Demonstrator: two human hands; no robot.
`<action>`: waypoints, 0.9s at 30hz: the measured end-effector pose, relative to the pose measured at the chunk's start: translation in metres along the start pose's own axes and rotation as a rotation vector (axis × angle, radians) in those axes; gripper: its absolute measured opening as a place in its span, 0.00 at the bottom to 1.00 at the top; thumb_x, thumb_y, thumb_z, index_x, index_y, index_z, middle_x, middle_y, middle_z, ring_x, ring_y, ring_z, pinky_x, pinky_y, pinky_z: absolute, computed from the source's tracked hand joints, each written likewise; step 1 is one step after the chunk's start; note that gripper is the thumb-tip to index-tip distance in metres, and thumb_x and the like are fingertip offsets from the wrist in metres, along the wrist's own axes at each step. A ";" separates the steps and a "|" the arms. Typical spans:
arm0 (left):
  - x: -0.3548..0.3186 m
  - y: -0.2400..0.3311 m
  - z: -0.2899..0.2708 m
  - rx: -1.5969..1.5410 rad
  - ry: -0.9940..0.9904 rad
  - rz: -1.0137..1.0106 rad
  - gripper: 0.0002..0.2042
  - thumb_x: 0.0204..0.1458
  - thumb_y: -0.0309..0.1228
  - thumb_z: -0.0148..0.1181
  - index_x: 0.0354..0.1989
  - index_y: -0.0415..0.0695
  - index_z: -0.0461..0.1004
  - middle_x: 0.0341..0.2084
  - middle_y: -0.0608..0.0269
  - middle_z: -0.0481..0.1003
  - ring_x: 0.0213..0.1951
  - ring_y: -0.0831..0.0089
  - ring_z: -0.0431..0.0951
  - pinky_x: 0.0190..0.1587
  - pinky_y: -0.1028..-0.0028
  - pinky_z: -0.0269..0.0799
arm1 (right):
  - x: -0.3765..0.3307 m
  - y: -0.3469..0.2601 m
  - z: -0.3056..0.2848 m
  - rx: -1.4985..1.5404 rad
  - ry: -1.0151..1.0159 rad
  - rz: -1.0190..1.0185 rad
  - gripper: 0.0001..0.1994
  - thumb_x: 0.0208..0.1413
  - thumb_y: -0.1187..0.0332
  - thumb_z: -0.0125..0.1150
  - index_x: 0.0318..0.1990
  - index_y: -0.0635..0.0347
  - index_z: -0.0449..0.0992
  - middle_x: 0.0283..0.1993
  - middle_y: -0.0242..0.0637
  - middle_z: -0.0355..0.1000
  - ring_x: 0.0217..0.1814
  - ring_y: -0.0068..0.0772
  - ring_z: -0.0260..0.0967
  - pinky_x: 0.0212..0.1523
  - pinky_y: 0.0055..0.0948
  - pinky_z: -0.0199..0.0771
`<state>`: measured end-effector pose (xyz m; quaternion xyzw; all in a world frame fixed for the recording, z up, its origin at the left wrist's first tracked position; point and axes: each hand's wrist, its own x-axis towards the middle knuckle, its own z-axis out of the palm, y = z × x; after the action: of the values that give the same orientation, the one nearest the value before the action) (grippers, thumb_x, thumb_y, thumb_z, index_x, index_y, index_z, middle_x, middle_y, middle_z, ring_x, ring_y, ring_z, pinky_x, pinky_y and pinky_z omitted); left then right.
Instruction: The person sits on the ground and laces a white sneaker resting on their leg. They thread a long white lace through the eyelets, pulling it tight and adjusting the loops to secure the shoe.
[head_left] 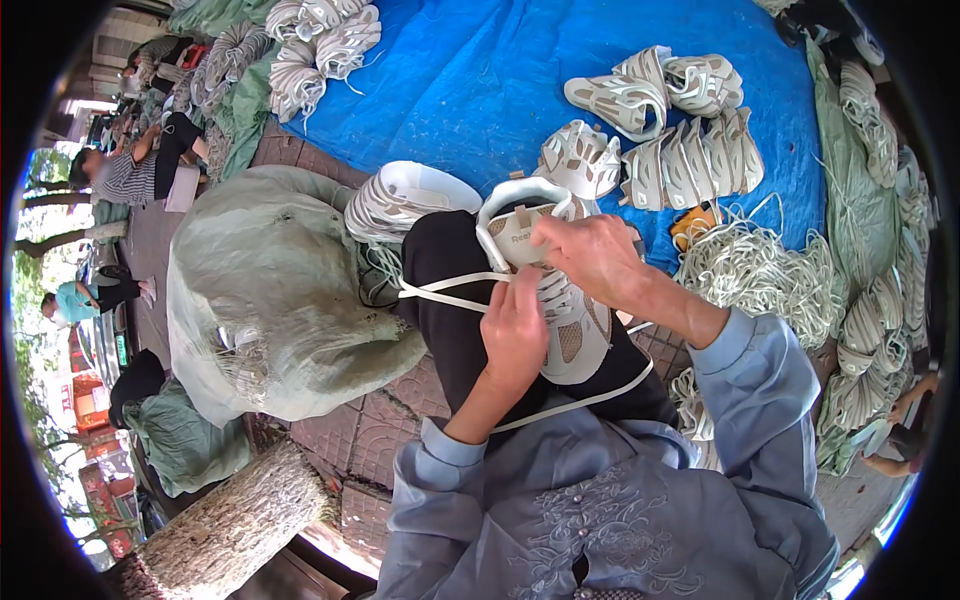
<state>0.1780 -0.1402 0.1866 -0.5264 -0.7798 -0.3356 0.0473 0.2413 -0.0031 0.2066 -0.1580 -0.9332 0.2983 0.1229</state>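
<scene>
A white and beige sneaker rests across my lap on dark trousers, toe toward me, its tongue upright at the far end. My left hand is closed at the left edge of the lacing, pinching a white shoelace. Loops of that lace stretch out to the left, and a loose length crosses my lap below the toe. Over the tongue and upper eyelets, my right hand has its fingers bent and pressed together. What its fingertips grip is hidden.
Ahead spreads a blue tarp bearing sneakers. A heap of white laces lies at right, near an orange object. Left are stacked shoes, a big pale sack and a stone block. People sit farther left.
</scene>
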 end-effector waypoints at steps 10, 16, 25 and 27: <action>-0.019 -0.001 0.005 0.259 -0.032 0.152 0.14 0.34 0.21 0.53 0.34 0.32 0.67 0.35 0.48 0.71 0.24 0.68 0.68 0.23 0.76 0.68 | 0.007 -0.014 0.008 -0.473 0.001 -0.436 0.11 0.34 0.69 0.57 0.29 0.57 0.66 0.18 0.30 0.66 0.25 0.29 0.67 0.28 0.28 0.65; -0.022 -0.003 0.006 0.128 -0.019 0.070 0.10 0.35 0.19 0.53 0.31 0.35 0.67 0.26 0.54 0.71 0.23 0.65 0.69 0.21 0.72 0.68 | 0.021 -0.012 0.014 -0.558 -0.142 -0.586 0.09 0.37 0.67 0.54 0.27 0.59 0.65 0.18 0.31 0.66 0.23 0.29 0.66 0.26 0.27 0.64; -0.020 0.006 0.001 0.037 -0.067 0.018 0.12 0.39 0.20 0.53 0.35 0.34 0.66 0.27 0.52 0.70 0.25 0.62 0.70 0.23 0.69 0.69 | 0.033 -0.010 0.005 -0.671 -0.198 -0.805 0.06 0.35 0.67 0.54 0.20 0.59 0.66 0.14 0.31 0.64 0.18 0.26 0.64 0.20 0.24 0.59; -0.022 0.008 0.003 0.029 -0.104 -0.004 0.13 0.39 0.21 0.54 0.36 0.34 0.65 0.28 0.51 0.69 0.25 0.62 0.70 0.23 0.69 0.69 | 0.034 -0.012 0.003 -0.673 -0.193 -0.841 0.06 0.34 0.68 0.54 0.19 0.59 0.65 0.13 0.30 0.63 0.17 0.25 0.64 0.19 0.24 0.58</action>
<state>0.1953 -0.1535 0.1786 -0.5410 -0.7869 -0.2967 0.0137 0.2061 -0.0018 0.2158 0.2261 -0.9669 -0.0787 0.0882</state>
